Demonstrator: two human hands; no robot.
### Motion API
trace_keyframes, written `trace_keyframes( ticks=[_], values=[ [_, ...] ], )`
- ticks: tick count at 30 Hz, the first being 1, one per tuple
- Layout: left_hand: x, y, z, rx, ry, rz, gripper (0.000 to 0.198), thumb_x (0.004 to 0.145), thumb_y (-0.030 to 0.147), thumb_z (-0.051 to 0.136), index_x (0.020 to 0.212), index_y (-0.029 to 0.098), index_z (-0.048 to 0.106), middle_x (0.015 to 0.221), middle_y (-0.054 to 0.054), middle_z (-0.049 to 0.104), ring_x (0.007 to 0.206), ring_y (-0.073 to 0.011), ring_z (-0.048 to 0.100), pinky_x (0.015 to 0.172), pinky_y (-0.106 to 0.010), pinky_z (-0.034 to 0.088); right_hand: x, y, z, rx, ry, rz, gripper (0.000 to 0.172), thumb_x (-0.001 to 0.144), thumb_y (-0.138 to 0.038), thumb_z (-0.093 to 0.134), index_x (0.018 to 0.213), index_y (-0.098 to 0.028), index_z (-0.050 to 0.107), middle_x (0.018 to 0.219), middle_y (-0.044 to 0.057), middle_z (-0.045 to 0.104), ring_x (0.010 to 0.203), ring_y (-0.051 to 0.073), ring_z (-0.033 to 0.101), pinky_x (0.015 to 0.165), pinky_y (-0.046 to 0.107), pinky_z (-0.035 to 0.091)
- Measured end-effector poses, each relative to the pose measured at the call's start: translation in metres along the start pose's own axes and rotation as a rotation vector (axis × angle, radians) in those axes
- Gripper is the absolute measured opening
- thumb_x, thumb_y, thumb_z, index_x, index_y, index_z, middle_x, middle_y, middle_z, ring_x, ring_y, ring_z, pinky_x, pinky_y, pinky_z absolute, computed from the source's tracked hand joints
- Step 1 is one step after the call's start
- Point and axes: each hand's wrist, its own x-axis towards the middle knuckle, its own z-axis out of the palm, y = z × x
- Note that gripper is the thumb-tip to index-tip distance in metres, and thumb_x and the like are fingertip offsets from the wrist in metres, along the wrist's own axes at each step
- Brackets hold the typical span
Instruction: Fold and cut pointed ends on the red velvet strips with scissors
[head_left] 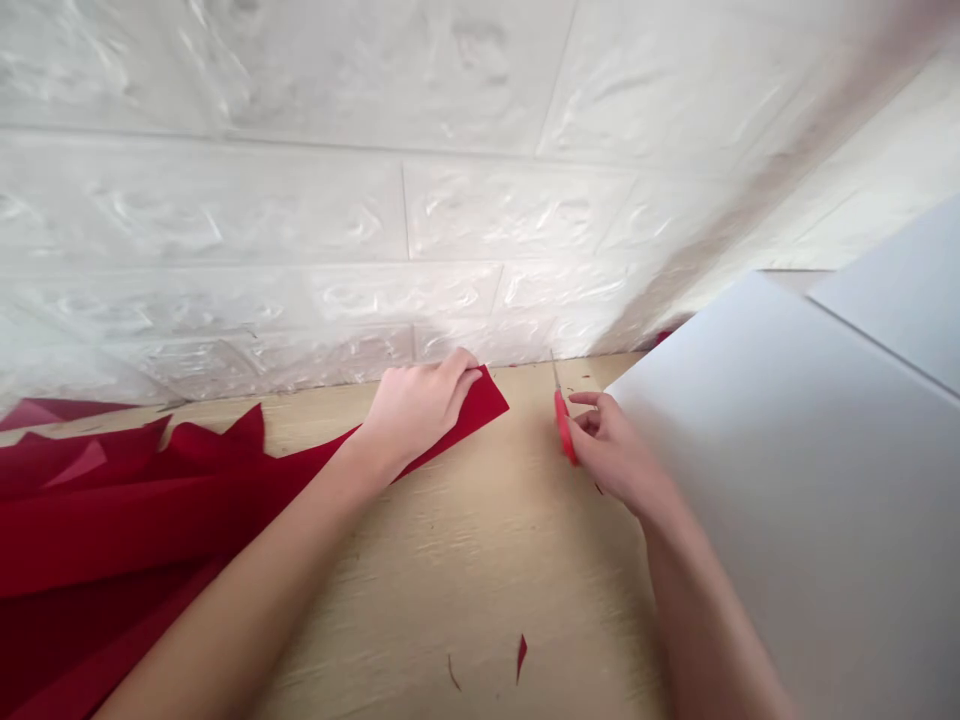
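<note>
My left hand (424, 405) is closed on a strip of dark red fabric (480, 410), close to its cut end. From there the strip runs left into a heap of the same red cloth (112, 530). My right hand (607, 445) holds a pair of scissors (564, 425) by its red handles. The blades point away toward the wall and stand apart from the fabric, to the right of its end. Motion blur softens the scissors, and I cannot tell whether the blades are parted.
A pale wooden tabletop (450, 580) lies beneath, with a small red scrap (521, 657) and a thread near the front. White brick-patterned wall panels (472, 210) rise directly behind. Large white boards (810, 480) stand at the right, beside my right forearm.
</note>
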Motion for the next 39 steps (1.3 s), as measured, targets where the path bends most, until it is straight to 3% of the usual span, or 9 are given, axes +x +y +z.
trace_keyframes(
  ticks=[4, 7, 10, 18, 27, 34, 39],
  values=[
    [0.0, -0.006, -0.024, -0.064, 0.201, -0.043, 0.03, 0.105, 0.039, 0.04, 0.107, 0.022, 0.065, 0.069, -0.001, 0.071, 0.057, -0.0195, 0.061, 0.055, -0.03, 0.033, -0.014, -0.006, 0.003, 0.562, -0.268, -0.178, 0.057, 0.088, -0.056, 0.07, 0.13, -0.025, 0.047, 0.103, 0.008, 0.07, 0.072, 0.019, 0.067, 0.049, 0.028, 0.047],
    [-0.002, -0.01, -0.039, -0.177, 0.317, -0.038, 0.025, 0.103, 0.037, 0.044, 0.102, 0.023, 0.064, 0.062, 0.003, 0.065, 0.051, -0.0148, 0.053, 0.055, -0.029, 0.033, -0.017, -0.005, 0.019, 0.72, -0.304, -0.257, 0.056, 0.085, -0.047, 0.078, 0.13, -0.031, 0.048, 0.107, 0.003, 0.066, 0.079, 0.016, 0.065, 0.064, 0.03, 0.054],
    [-0.004, -0.013, -0.052, -0.237, 0.361, -0.059, 0.021, 0.102, 0.036, 0.047, 0.098, 0.023, 0.063, 0.06, 0.005, 0.062, 0.05, -0.0121, 0.047, 0.058, -0.028, 0.035, -0.02, -0.002, 0.038, 0.72, -0.306, -0.331, 0.058, 0.084, -0.044, 0.081, 0.131, -0.035, 0.047, 0.101, 0.0, 0.06, 0.086, 0.016, 0.06, 0.077, 0.032, 0.054],
    [-0.008, -0.012, -0.062, -0.246, 0.448, -0.059, 0.02, 0.102, 0.035, 0.047, 0.097, 0.024, 0.063, 0.055, 0.006, 0.053, 0.05, -0.0117, 0.045, 0.057, -0.028, 0.035, -0.05, -0.01, 0.061, 0.553, -0.556, -0.351, 0.081, 0.082, -0.067, 0.074, 0.147, -0.035, 0.038, 0.116, 0.008, 0.053, 0.108, 0.026, 0.059, 0.102, 0.047, 0.051],
    [-0.009, -0.005, -0.058, -0.298, 0.345, -0.008, 0.018, 0.101, 0.033, 0.05, 0.095, 0.023, 0.064, 0.055, 0.007, 0.053, 0.051, -0.0107, 0.046, 0.056, -0.027, 0.034, -0.061, -0.026, 0.073, 0.655, -0.544, -0.32, 0.082, 0.078, -0.075, 0.073, 0.141, -0.033, 0.043, 0.109, 0.005, 0.052, 0.092, 0.02, 0.054, 0.091, 0.039, 0.053],
    [-0.009, -0.005, -0.062, -0.42, 0.33, -0.017, 0.018, 0.1, 0.032, 0.053, 0.088, 0.023, 0.064, 0.05, 0.009, 0.047, 0.045, -0.0091, 0.039, 0.051, -0.027, 0.031, -0.061, -0.032, 0.081, 0.637, -0.465, -0.296, 0.058, 0.087, -0.069, 0.066, 0.125, -0.028, 0.05, 0.095, 0.001, 0.051, 0.078, 0.015, 0.051, 0.076, 0.033, 0.05],
    [-0.007, -0.008, -0.06, -0.474, 0.295, -0.016, 0.018, 0.099, 0.031, 0.054, 0.088, 0.022, 0.065, 0.049, 0.009, 0.047, 0.044, -0.0088, 0.036, 0.048, -0.027, 0.028, -0.059, -0.034, 0.084, 0.655, -0.447, -0.275, 0.054, 0.087, -0.067, 0.068, 0.119, -0.027, 0.051, 0.089, -0.001, 0.05, 0.071, 0.014, 0.047, 0.064, 0.029, 0.046]
  ],
)
